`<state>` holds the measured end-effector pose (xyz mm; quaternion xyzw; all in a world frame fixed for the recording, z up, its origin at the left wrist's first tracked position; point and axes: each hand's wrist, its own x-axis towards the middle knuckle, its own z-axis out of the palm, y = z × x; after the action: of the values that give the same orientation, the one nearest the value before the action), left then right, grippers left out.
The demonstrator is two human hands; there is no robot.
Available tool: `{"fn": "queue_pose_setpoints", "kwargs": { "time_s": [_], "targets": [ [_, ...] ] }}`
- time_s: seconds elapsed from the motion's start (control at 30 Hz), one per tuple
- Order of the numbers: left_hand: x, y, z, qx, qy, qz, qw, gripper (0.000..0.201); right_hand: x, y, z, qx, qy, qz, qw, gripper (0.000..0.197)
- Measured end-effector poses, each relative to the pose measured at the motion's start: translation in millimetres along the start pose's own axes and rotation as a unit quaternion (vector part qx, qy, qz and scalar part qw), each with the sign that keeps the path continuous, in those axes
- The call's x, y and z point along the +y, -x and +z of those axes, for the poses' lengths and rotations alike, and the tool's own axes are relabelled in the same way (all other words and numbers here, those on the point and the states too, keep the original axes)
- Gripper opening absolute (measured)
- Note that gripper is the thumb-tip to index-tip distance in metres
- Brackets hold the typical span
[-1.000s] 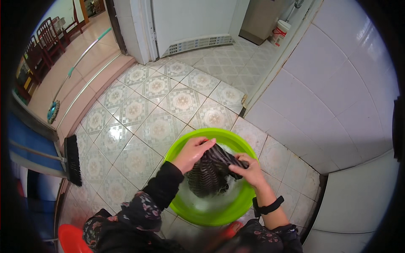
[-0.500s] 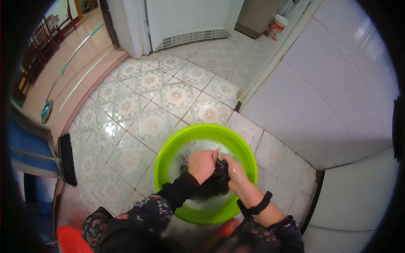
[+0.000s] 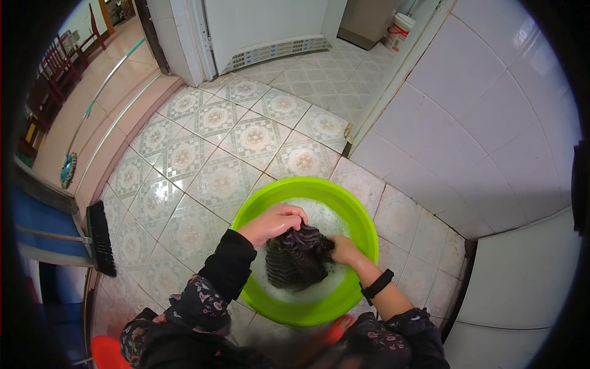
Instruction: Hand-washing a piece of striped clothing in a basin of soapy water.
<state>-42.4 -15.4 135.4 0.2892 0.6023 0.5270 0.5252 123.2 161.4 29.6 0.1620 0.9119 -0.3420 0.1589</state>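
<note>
A dark, striped, wet-looking cloth (image 3: 296, 261) hangs between my hands inside a round lime-green basin (image 3: 366, 246). Whitish, foamy water (image 3: 335, 215) surrounds it. My left hand (image 3: 275, 222) pinches the cloth's upper edge above the basin's left half. On the right side of the cloth, my right hand (image 3: 344, 250) is closed around a bunched part, its fingertips partly hidden by the fabric. The exact kind of garment or cloth cannot be made out.
A broom (image 3: 100, 238) stands at the left, and a mop (image 3: 69, 169) leans by the raised step. Something red (image 3: 110, 352) sits at the lower left. A tiled wall (image 3: 455, 123) rises on the right. Beyond the doorway is a white bucket (image 3: 399, 32).
My hands have moved apart, the left one to the left and slightly up. The cloth, bunched between them before, now hangs more spread out with its stripes showing.
</note>
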Motion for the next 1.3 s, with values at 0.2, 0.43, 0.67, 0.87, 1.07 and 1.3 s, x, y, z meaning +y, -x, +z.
{"fn": "queue_pose_setpoints", "kwargs": {
  "time_s": [0.2,0.43,0.67,0.87,1.07,1.3],
  "targets": [
    [-1,4,5,0.092,-0.052,-0.077,0.991,0.030,-49,10,-66,0.142,-0.333,0.074,0.929,0.024],
    [-12,-15,48,0.120,0.187,-0.024,0.975,0.045,-94,26,-53,0.011,-0.739,0.059,0.670,0.035],
    [-34,-23,88,0.138,-0.503,0.248,0.816,0.026,-77,22,-17,-0.132,-0.824,0.177,0.522,0.067],
    [-37,-15,94,0.329,-0.327,0.056,0.884,0.042,-78,17,21,0.017,-0.826,0.192,0.529,0.032],
    [-35,-1,133,0.329,-0.284,0.190,0.881,0.035,-37,15,21,-0.063,-0.837,0.110,0.532,0.028],
    [-61,-24,56,0.440,-0.318,0.009,0.840,0.037,-97,27,18,-0.029,-0.804,0.205,0.557,0.029]
  ]
}}
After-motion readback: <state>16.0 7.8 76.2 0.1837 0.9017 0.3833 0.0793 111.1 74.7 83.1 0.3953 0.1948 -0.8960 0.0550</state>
